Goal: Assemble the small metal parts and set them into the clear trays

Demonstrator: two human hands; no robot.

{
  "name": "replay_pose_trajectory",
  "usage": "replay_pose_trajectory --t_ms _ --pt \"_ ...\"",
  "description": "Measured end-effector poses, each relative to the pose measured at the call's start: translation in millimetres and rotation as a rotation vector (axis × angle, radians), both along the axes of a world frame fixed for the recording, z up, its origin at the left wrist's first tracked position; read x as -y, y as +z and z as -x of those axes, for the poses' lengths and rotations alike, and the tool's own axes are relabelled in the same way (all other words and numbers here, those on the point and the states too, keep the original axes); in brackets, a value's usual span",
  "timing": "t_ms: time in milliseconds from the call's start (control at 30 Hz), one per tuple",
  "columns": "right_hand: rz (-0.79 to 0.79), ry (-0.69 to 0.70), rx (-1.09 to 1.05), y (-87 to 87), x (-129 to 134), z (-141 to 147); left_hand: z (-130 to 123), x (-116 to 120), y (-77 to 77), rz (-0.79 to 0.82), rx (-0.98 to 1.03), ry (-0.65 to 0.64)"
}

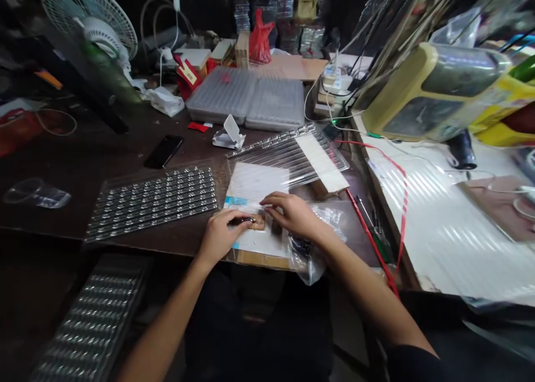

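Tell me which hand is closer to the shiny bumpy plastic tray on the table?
Left. The left hand is just to the right of the blister tray, and the right hand is farther right, past the left hand.

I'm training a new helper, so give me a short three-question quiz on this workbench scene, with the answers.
1. Multiple choice: which is nearer the clear plastic bag? A, the left hand. B, the right hand.
2. True or false: the black phone lies to the right of both hands.
3. Short answer: what colour is the carrier bag in the background?

Key: 1, B. 2, false, it lies to their left. 3, red.
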State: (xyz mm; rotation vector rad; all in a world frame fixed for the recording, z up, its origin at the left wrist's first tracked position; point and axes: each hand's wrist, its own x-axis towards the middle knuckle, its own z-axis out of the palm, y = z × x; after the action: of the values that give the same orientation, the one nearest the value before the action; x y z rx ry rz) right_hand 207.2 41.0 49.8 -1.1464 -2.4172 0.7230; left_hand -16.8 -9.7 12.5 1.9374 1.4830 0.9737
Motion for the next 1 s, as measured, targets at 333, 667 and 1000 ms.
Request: replay_pose_trajectory --t_ms 333,667,1000 --pt "0.030 0.013 0.025 5.1 3.4 4.8 -6.7 1.8 2.6 -0.105 -0.141 -0.056" --pt "0.019 -0.025 0.122 11.4 2.4 -3.1 -8.5 2.1 3.9 -0.094 -0.085 -0.042" --pt "0.040 -0.021 0.278 2.6 0.1 -10.4 70.0 -69.3 33.6 -0.125 -0.124 0.278"
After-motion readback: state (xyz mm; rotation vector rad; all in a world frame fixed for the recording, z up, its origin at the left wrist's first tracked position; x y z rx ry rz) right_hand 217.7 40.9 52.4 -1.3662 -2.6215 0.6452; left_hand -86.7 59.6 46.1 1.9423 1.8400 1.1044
